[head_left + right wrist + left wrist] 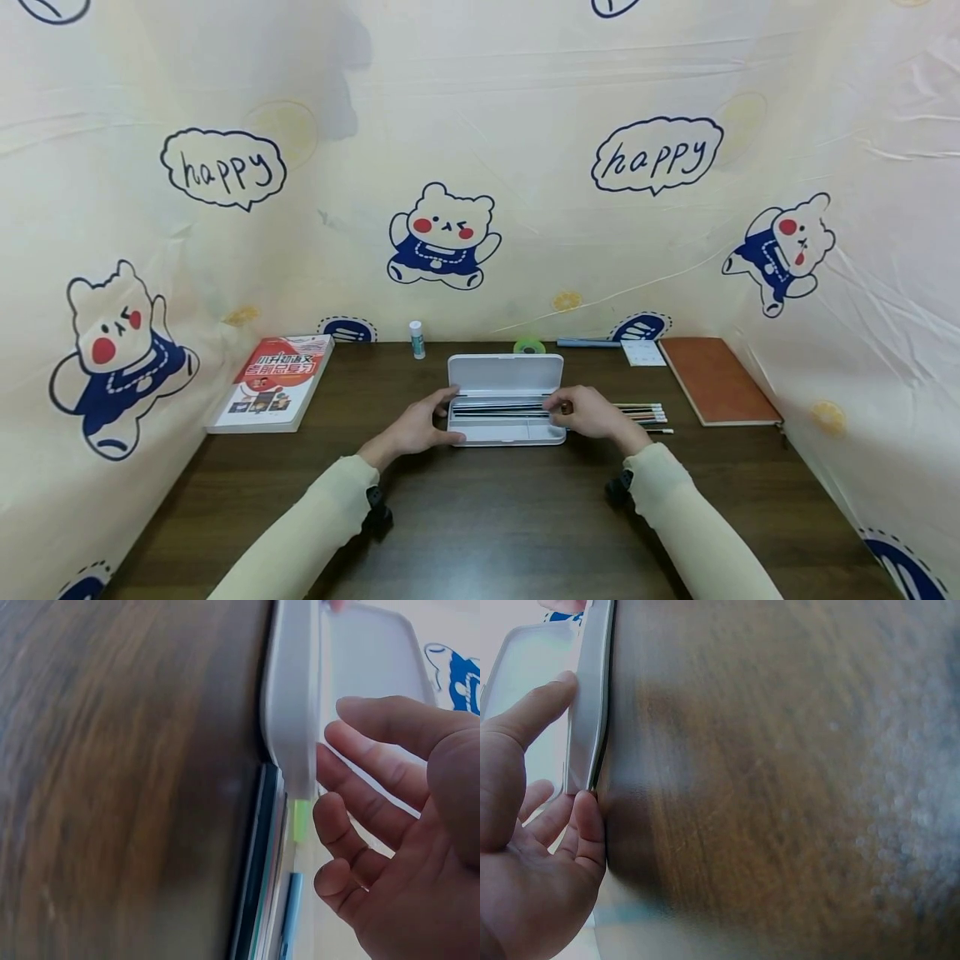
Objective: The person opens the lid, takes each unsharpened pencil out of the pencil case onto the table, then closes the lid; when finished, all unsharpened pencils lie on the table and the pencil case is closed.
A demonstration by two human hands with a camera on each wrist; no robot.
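Pencil case [506, 398] sat at the centre of the head view on the dark worktop [480, 517], lid swung back and open, so I judged the opening done. Several dark pens [501, 410] already lay in its tray, while a small bunch of pencils [643, 412] lay outside, just right of it; I judged the filling and closing were left. Its long axis ran left to right across the frame, and the pens and pencils lay along the same line, with the lid hinged on the far side.

My left hand [417, 427] touched the case's left end, fingers relaxed and spread, its grip wide with nothing enclosed. My right hand [592, 412] rested at the right end, fingers loosely extended over the tray; I could not tell whether they pinched a pen.
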